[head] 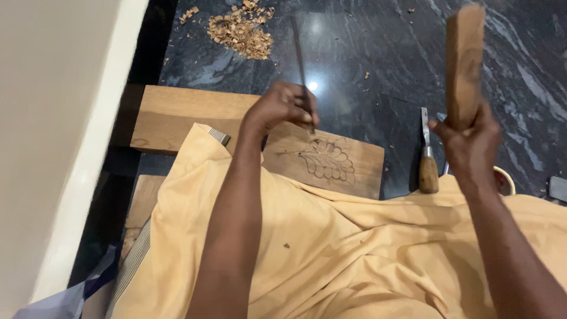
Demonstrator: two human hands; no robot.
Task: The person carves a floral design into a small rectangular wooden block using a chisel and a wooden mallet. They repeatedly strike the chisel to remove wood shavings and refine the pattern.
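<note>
A yellow cloth (354,248) drapes over the person's lap in the near part of the scene and covers the near edge of the wooden plank (177,115), which lies across a dark polished stone floor (366,47). A heap of wood shavings (241,29) sits on the floor at the far side, left of centre. To the right of the plank a second chisel with a wooden handle (427,159) lies on the floor, its blade pointing away; its near end meets the cloth. A pale wall (53,136) fills the left side. The left hand (283,106) has its fingers curled tight around a thin metal chisel (300,53), whose long axis runs from far to near, tilted slightly, with the tip down on the plank just above a carved leaf outline (326,158). The right hand (469,145) grips a flat wooden mallet block (465,62) with fingers wrapped closed, holding it upright and raised at the far right, well apart from the chisel.
</note>
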